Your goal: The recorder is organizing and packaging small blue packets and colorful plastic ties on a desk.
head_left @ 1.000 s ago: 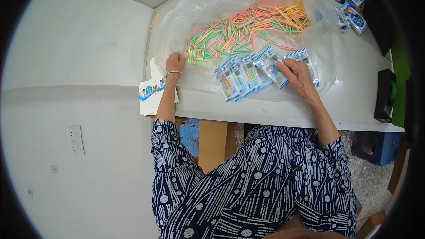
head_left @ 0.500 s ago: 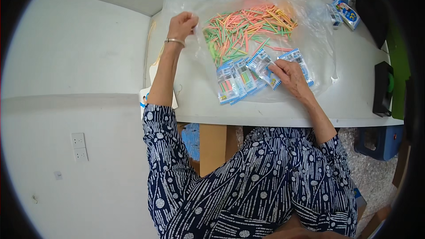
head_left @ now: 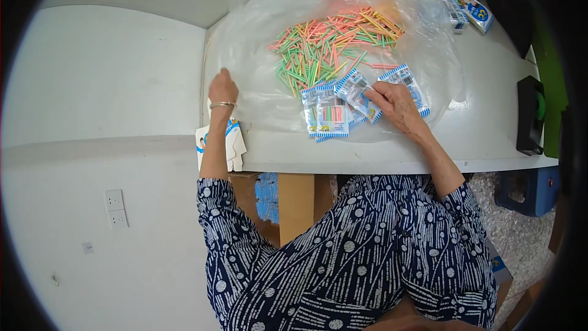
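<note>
My right hand (head_left: 398, 105) pinches a small clear packet (head_left: 355, 89) with blue-striped ends. Its fingers are closed on the packet's right side. Under and beside it lie more packets of the same kind: one (head_left: 333, 113) at the left shows coloured sticks inside, another (head_left: 411, 86) is partly beneath my hand. My left hand (head_left: 223, 89) is closed at the left edge of a large clear plastic bag (head_left: 254, 95); what its fingers hold, if anything, is hidden. On the bag lies a heap of thin pink, green and yellow sticks (head_left: 331, 43), beyond the packets.
White and blue cards (head_left: 234, 147) stand at the table's left edge, just below my left hand. Several small blue-and-white boxes (head_left: 471, 9) lie at the far right. A black tape holder (head_left: 530, 115) stands on the right; a blue stool (head_left: 528, 191) is below the table.
My left hand has moved left and toward me, and the bag's left part now spreads further left. My right hand keeps its grip on the packet, nearly in place.
</note>
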A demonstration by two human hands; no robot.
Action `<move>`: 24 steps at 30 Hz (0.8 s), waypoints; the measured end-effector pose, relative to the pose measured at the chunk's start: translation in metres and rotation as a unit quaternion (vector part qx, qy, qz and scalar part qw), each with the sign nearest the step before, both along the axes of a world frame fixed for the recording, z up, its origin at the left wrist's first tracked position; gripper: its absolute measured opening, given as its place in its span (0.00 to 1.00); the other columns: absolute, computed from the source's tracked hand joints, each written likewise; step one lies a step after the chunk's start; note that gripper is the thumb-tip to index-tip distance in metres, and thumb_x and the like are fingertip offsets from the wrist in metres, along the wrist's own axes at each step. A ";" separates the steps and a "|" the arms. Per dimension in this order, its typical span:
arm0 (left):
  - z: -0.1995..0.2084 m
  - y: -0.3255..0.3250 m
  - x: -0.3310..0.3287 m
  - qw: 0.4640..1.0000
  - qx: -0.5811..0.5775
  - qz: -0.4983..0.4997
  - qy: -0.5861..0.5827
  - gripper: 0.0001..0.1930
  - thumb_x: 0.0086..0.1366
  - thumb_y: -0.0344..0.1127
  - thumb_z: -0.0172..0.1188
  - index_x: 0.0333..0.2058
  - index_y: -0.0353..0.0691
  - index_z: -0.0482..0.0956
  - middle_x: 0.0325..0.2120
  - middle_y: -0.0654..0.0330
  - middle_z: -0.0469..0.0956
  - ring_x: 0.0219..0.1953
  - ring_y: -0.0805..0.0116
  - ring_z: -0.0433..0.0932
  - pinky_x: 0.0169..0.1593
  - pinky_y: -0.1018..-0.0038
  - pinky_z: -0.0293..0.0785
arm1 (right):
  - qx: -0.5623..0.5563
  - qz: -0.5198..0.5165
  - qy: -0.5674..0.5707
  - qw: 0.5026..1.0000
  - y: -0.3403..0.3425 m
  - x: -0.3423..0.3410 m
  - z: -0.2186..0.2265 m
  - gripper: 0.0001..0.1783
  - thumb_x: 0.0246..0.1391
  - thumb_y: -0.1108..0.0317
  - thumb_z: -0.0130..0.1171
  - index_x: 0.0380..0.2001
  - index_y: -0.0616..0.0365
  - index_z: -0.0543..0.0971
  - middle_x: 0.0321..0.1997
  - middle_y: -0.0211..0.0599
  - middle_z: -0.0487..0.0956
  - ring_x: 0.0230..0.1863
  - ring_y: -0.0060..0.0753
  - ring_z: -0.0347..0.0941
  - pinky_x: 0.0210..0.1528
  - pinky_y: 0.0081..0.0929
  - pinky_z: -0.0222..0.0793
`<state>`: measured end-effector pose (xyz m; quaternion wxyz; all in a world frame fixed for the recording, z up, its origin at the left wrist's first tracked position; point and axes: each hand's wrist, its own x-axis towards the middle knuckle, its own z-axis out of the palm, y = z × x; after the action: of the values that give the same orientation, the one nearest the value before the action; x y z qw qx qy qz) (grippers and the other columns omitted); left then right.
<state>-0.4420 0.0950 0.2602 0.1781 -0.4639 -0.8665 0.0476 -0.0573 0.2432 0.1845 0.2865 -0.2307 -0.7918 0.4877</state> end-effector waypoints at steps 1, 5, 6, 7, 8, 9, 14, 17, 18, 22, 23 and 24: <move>-0.010 -0.012 0.007 1.000 -0.013 0.000 0.004 0.07 0.56 0.32 0.55 0.33 0.37 0.72 0.31 0.48 0.75 0.33 0.49 0.76 0.33 0.59 0.71 | 0.005 0.000 -0.001 1.000 0.000 -0.002 -0.002 0.16 0.54 0.64 0.54 0.21 0.66 0.69 0.19 0.49 0.69 0.20 0.47 0.65 0.26 0.38 0.58; -0.013 0.014 0.085 0.956 0.129 -0.224 0.141 0.14 0.55 0.36 0.59 0.35 0.33 0.70 0.42 0.45 0.70 0.37 0.46 0.72 0.38 0.55 0.68 | 0.006 -0.011 -0.030 0.999 0.003 0.000 -0.003 0.17 0.54 0.64 0.54 0.20 0.66 0.69 0.19 0.49 0.69 0.20 0.47 0.65 0.25 0.38 0.57; -0.011 0.023 0.106 0.964 0.122 -0.222 0.078 0.15 0.56 0.38 0.60 0.34 0.32 0.72 0.38 0.45 0.72 0.35 0.45 0.72 0.37 0.56 0.69 | 0.007 -0.006 -0.034 0.999 0.002 0.001 -0.002 0.17 0.54 0.64 0.54 0.20 0.66 0.69 0.19 0.49 0.69 0.20 0.47 0.65 0.25 0.38 0.57; -0.012 0.028 0.121 0.969 0.117 -0.219 0.015 0.16 0.56 0.39 0.62 0.33 0.30 0.73 0.34 0.44 0.74 0.33 0.44 0.73 0.36 0.57 0.70 | -0.001 -0.010 -0.042 0.999 0.001 0.001 -0.001 0.17 0.55 0.63 0.54 0.20 0.66 0.69 0.19 0.50 0.69 0.20 0.47 0.64 0.25 0.38 0.57; -0.018 0.029 0.125 0.969 0.120 -0.213 0.015 0.16 0.56 0.39 0.62 0.33 0.30 0.73 0.34 0.44 0.74 0.33 0.44 0.73 0.36 0.57 0.70 | -0.007 -0.013 -0.049 0.999 0.001 0.000 0.001 0.17 0.55 0.63 0.54 0.20 0.66 0.69 0.18 0.50 0.69 0.19 0.47 0.64 0.25 0.38 0.57; -0.024 0.033 0.125 0.987 0.049 -0.144 -0.046 0.23 0.55 0.50 0.59 0.31 0.30 0.75 0.32 0.45 0.75 0.35 0.47 0.72 0.39 0.57 0.68 | -0.004 -0.008 -0.051 0.999 0.000 -0.001 0.002 0.17 0.55 0.63 0.54 0.20 0.66 0.69 0.18 0.50 0.69 0.19 0.47 0.64 0.25 0.38 0.57; -0.053 0.054 0.112 0.992 -0.054 -0.011 -0.114 0.40 0.51 0.71 0.50 0.25 0.29 0.79 0.27 0.45 0.77 0.36 0.50 0.73 0.41 0.58 0.67 | 0.000 -0.011 -0.035 0.999 -0.002 -0.005 0.001 0.18 0.54 0.63 0.54 0.20 0.67 0.70 0.18 0.50 0.68 0.19 0.47 0.63 0.25 0.37 0.57; -0.053 0.063 0.113 0.989 -0.074 0.019 -0.127 0.43 0.49 0.74 0.49 0.29 0.28 0.79 0.30 0.43 0.77 0.37 0.49 0.74 0.41 0.58 0.68 | -0.002 -0.017 -0.040 0.999 -0.002 -0.005 0.001 0.17 0.54 0.63 0.55 0.20 0.67 0.70 0.18 0.50 0.68 0.19 0.47 0.63 0.25 0.37 0.57; -0.052 0.069 0.113 0.986 -0.065 0.014 -0.153 0.41 0.51 0.71 0.50 0.29 0.27 0.79 0.30 0.43 0.77 0.37 0.48 0.74 0.41 0.57 0.68 | -0.002 -0.016 -0.040 0.999 -0.001 -0.005 0.000 0.17 0.54 0.63 0.55 0.20 0.67 0.70 0.18 0.50 0.68 0.19 0.47 0.63 0.25 0.37 0.57; -0.057 0.076 0.111 0.980 -0.028 0.021 -0.198 0.32 0.54 0.59 0.52 0.30 0.27 0.76 0.29 0.42 0.77 0.35 0.45 0.76 0.40 0.55 0.70 | 0.000 -0.015 -0.031 0.999 -0.001 -0.006 -0.004 0.17 0.54 0.63 0.55 0.20 0.67 0.69 0.17 0.47 0.65 0.18 0.40 0.59 0.23 0.34 0.54; -0.061 0.077 0.112 0.980 -0.027 0.020 -0.197 0.32 0.54 0.59 0.52 0.30 0.27 0.76 0.29 0.42 0.77 0.35 0.45 0.76 0.40 0.55 0.70 | 0.003 -0.018 -0.016 1.000 -0.001 -0.006 -0.005 0.18 0.54 0.63 0.55 0.20 0.67 0.68 0.16 0.44 0.61 0.17 0.33 0.55 0.22 0.31 0.52; -0.065 0.076 0.114 0.982 0.001 0.014 -0.186 0.28 0.54 0.55 0.52 0.30 0.27 0.75 0.29 0.42 0.77 0.34 0.44 0.76 0.39 0.54 0.71 | 0.004 -0.020 -0.015 1.000 0.000 -0.005 -0.005 0.18 0.54 0.63 0.55 0.20 0.67 0.68 0.16 0.44 0.61 0.17 0.33 0.55 0.22 0.31 0.52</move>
<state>-0.3284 0.1710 0.1952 0.0133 -0.4525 -0.8909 -0.0379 -0.0620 0.2432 0.1797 0.2851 -0.2523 -0.7932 0.4753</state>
